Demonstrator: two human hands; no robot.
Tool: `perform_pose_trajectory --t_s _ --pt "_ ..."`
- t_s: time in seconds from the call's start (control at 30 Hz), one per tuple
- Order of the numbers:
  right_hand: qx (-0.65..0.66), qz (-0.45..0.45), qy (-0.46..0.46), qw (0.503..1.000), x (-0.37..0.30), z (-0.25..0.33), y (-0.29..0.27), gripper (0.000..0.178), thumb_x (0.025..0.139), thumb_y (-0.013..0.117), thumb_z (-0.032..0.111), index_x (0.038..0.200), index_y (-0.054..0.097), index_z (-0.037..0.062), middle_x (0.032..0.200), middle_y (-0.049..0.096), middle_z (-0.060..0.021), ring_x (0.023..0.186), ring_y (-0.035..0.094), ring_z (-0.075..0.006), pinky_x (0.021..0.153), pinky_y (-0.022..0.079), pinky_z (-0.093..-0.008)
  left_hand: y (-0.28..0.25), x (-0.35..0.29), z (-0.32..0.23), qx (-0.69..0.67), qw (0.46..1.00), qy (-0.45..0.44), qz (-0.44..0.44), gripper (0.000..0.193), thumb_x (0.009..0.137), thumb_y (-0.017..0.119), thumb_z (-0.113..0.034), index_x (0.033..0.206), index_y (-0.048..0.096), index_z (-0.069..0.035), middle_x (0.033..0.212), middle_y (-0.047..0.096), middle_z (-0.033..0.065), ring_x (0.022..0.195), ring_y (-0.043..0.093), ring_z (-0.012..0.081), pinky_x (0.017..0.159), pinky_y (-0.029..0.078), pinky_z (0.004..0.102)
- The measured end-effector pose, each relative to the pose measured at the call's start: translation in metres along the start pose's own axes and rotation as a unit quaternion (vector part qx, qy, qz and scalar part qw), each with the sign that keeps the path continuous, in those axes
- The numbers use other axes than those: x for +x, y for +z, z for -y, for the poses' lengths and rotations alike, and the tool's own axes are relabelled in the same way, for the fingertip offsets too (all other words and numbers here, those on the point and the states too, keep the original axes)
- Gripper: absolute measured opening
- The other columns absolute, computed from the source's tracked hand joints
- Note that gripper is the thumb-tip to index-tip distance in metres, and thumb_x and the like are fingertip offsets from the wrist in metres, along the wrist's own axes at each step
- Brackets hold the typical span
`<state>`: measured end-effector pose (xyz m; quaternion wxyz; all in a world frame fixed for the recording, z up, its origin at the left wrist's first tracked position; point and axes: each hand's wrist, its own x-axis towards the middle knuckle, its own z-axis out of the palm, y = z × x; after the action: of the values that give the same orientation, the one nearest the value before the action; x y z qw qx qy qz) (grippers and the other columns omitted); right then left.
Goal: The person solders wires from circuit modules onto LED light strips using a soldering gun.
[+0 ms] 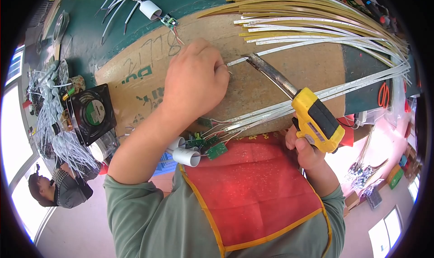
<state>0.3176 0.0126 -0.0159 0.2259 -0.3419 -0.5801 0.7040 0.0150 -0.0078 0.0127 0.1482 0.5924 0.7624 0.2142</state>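
My left hand (195,79) is closed in a pinch over the cardboard, with thin wires at its fingertips. These wires meet the near end of a white LED strip (289,46). Above my knuckles, red and white wires run up to a small green circuit board (169,20) beside a white plastic cup (150,10). My right hand (305,149) grips a yellow and black soldering gun (318,120). Its dark metal tip lies at the strip's end, close to my left fingers; whether it touches cannot be made out.
Brown cardboard (149,63) covers part of the green table (190,0). Many yellow and white strips (307,9) fan across the far right. Wired strips with circuit boards (217,150) lie near my red apron. A black fan (91,114) and bundled white wires (56,118) stand left; another person sits beyond.
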Motion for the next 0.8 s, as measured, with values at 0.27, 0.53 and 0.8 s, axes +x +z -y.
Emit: perform_pose_trajectory --t_s 0.27,0.53,0.8 --pt "0.050 0.010 0.022 0.998 -0.0031 0.0028 -0.0020 0.016 0.093 0.065 0.016 0.100 0.061 0.0024 0.083 0.059 -0.0027 0.074 0.056 -0.0152 0.064 0.044 -0.0292 -0.0014 -0.0007 -0.0003 -0.006 1.000 -0.005 0.002 0.009 0.079 0.065 -0.010 0.077 0.060 -0.003 0.090 0.061 0.0126 0.089 0.061 0.0354 0.079 0.049 0.0436" --pt "0.048 -0.008 0.025 0.998 -0.0051 0.0004 -0.0009 0.019 0.093 0.066 0.013 0.106 0.061 0.0016 0.089 0.061 -0.0042 0.079 0.058 -0.0163 0.068 0.046 -0.0292 -0.0015 -0.0009 -0.0005 -0.002 1.000 0.001 0.001 0.010 0.079 0.066 -0.010 0.077 0.060 -0.003 0.090 0.061 0.0121 0.089 0.061 0.0349 0.078 0.050 0.0430" --pt "0.047 -0.014 0.010 0.999 -0.0041 -0.0007 -0.0003 0.021 0.093 0.064 0.012 0.111 0.059 0.0010 0.093 0.061 -0.0045 0.083 0.058 -0.0166 0.071 0.047 -0.0292 -0.0088 -0.0041 0.0026 -0.019 0.999 0.035 0.027 0.011 0.080 0.069 -0.011 0.090 0.067 -0.008 0.095 0.061 0.0099 0.091 0.062 0.0319 0.080 0.051 0.0413"
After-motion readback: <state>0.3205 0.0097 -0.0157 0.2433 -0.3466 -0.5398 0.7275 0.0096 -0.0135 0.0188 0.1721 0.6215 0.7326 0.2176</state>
